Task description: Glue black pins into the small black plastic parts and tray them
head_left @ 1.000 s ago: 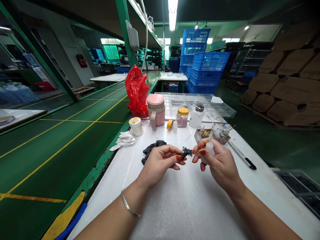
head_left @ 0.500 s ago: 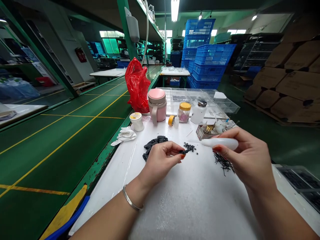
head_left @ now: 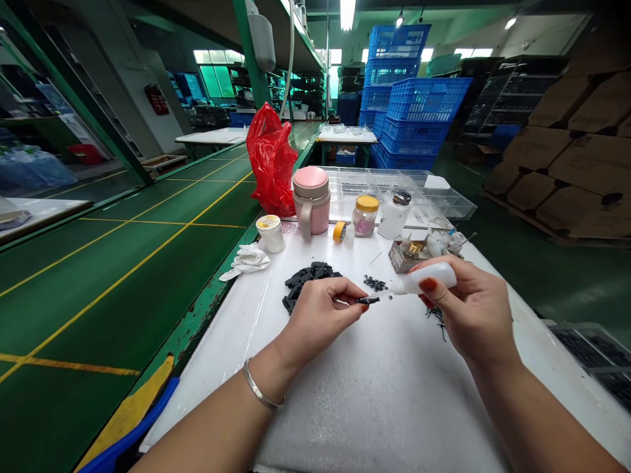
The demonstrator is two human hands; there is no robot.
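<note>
From the head camera, the left hand (head_left: 318, 312) pinches a small black part (head_left: 369, 301) tightly between thumb and fingertips, and the right hand (head_left: 476, 309) curls closed around a white plastic squeeze bottle (head_left: 426, 279), its thin nozzle tilted down to just beside that part. A silver bangle (head_left: 261, 384) circles the left wrist. The hands work over a long white workbench (head_left: 394, 407) with a glossy film on it. Measured from the pink insulated mug (head_left: 310, 200) on this bench, a heap of flat black pieces (head_left: 308, 282) lies in front, with tiny black rings (head_left: 374, 284) in front and to the right. A yellow-lidded glass jar (head_left: 366, 215) stands just right of the mug, a clear compartment tray (head_left: 394, 190) lies behind and to the right, and a crumpled red plastic bag (head_left: 270, 164) sits behind and to the left. Further left of the mug runs a green conveyor belt (head_left: 123, 276) with yellow lines, while stacked blue plastic crates (head_left: 419, 108) and brown cardboard cartons (head_left: 576, 151) fill the room far behind and to the right.
</note>
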